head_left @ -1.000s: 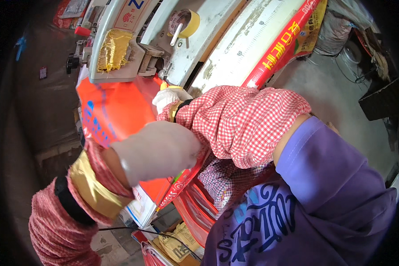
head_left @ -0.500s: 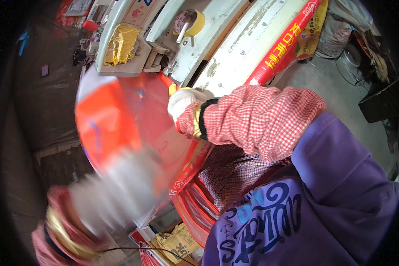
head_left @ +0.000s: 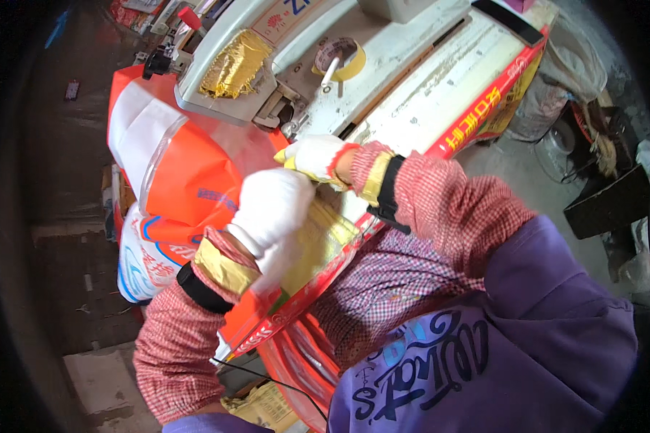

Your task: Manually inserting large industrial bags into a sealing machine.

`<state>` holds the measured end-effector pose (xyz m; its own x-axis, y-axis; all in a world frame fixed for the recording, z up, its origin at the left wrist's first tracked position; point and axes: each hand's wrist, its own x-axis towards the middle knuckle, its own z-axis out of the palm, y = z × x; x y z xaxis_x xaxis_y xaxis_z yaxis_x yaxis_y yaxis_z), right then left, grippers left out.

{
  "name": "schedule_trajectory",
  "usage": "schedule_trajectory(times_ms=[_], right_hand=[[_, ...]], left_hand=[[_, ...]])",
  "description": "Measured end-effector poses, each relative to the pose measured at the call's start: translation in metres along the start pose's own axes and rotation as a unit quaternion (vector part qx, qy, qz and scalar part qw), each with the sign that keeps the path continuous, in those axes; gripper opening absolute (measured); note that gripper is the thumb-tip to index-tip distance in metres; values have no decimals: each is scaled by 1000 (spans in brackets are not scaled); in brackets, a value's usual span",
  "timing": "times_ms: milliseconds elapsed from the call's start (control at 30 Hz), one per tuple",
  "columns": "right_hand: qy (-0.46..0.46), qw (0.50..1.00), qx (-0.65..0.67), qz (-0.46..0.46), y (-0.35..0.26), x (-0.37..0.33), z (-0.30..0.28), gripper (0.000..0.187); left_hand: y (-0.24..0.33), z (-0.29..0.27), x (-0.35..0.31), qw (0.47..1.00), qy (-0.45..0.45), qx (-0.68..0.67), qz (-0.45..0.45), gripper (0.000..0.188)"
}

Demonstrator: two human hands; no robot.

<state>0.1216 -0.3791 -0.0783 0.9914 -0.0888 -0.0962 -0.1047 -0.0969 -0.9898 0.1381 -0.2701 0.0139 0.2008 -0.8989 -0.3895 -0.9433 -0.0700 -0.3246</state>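
Observation:
My left hand (head_left: 273,208), in a white glove, is over the yellow and red sheeting beside the table edge. Its fingers are curled out of sight, slightly blurred. My right hand (head_left: 313,159), gloved in white with yellow fingertips, is just right of it, close to the sewing machine's (head_left: 227,86) working end. The right fingers are pressed together; whatever they hold is hidden. A large orange and white plastic woven bag (head_left: 188,169) spreads left of my hands, running under the machine head. A second, white and blue printed bag (head_left: 141,260) hangs below it.
A roll of yellow tape (head_left: 350,61) with a white stick in it sits on the machine. Red printed sheeting (head_left: 477,115) covers the worktable's (head_left: 412,94) near edge. A dark box (head_left: 603,202) and plastic bags (head_left: 545,105) are at right. A black cord (head_left: 274,379) crosses below.
My left hand has swung up and right from the lower left, toward my right hand. The orange and white bag is now spread out at left. The view has shifted somewhat.

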Motion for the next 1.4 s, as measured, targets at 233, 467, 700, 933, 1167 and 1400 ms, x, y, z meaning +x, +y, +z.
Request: schedule_trajectory(times_ms=[233, 467, 700, 933, 1167, 1400], right_hand=[[-2, 985, -158, -69, -57, -25, 49, 73], [180, 802, -505, -263, -20, 49, 77, 52], [30, 865, -477, -155, -92, 40, 149, 19], [-155, 959, -234, -31, -145, -44, 125, 45], [12, 978, -176, -108, -128, -65, 42, 22], [-16, 906, -347, -241, -76, -76, 72, 24]], left_hand=[[-96, 88, -7, 897, 260, -138, -328, 15], [-40, -6, -168, 984, 40, -33, -168, 12], [-54, -102, -271, 897, 278, 179, -294, 28], [-90, -56, -270, 800, 508, -280, -152, 57], [-52, 156, -320, 913, 227, -71, -331, 74], [-41, 206, -305, 896, 155, 9, -415, 33]])
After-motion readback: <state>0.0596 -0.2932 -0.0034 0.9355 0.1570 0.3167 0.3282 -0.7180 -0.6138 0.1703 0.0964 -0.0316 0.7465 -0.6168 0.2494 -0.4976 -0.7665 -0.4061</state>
